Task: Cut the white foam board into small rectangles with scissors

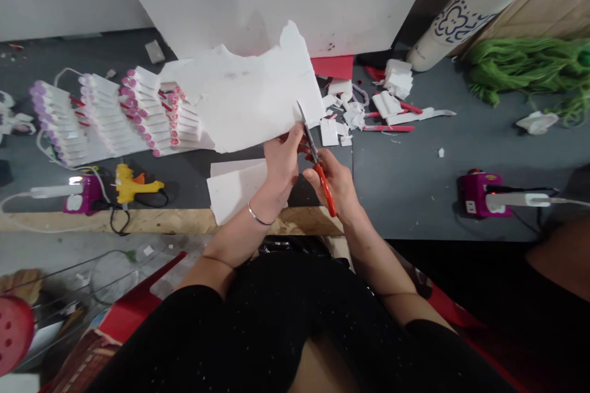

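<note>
A large white sheet (258, 98) with a ragged far edge lies over the dark table. Its near edge is pinched by my left hand (282, 158), thumb on top. In my right hand (338, 184) are scissors (328, 189) with orange-red handles, their blades pointing away from me over the sheet's right part. Whether the blades are cutting is hard to tell. Beneath my left wrist rests a smaller white sheet (237, 187). White scraps (329, 132) and several red sticks (389, 128) are scattered just right of the large sheet.
Rows of white pieces with pink and purple ends (147, 113) stand at left, near a yellow glue gun (133, 184) and a purple power socket (83, 193). Right are another purple socket (483, 193), green yarn (530, 67) and a bottle (456, 21). A person sits at far right.
</note>
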{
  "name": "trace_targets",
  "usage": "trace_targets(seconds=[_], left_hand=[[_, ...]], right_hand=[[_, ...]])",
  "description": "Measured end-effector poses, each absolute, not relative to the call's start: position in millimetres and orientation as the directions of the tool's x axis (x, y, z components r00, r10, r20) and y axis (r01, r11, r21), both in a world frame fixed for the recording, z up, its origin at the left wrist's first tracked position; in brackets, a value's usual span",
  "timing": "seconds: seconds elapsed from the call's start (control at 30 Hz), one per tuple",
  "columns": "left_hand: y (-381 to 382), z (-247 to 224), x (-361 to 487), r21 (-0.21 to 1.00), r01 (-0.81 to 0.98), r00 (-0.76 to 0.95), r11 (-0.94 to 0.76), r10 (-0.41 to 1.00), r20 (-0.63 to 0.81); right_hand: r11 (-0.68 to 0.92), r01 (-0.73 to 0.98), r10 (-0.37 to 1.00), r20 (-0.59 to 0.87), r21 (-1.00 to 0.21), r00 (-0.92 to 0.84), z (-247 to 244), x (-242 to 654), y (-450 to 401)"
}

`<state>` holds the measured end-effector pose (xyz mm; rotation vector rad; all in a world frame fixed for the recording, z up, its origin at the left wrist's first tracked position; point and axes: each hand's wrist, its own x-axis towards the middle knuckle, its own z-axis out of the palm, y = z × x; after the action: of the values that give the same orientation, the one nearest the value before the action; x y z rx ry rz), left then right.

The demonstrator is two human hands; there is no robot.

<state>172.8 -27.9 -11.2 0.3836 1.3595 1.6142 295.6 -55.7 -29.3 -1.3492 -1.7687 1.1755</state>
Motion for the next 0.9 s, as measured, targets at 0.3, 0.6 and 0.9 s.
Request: trace_targets(seconds=[0.3,0.6,0.9], left_hand=[[-30,-19,169,0.908,-0.408,-0.499,0.1,0.808,-0.313],[-33,-20,165,0.868,-0.49,-0.412,0.085,0.854,-0.317],[-30,-37,146,0.925,-0.374,-0.524,0.075,0.805,-0.277]], right_hand=[[0.11,0.467,0.963,-0.022,-0.878,-0.27,-28,301,-57],[0.091,0.467,0.967,-0.033,-0.879,-0.251,-30,302,-58],[0.063,0.393,0.955,-0.058,-0.917,-0.29,-30,301,-62]])
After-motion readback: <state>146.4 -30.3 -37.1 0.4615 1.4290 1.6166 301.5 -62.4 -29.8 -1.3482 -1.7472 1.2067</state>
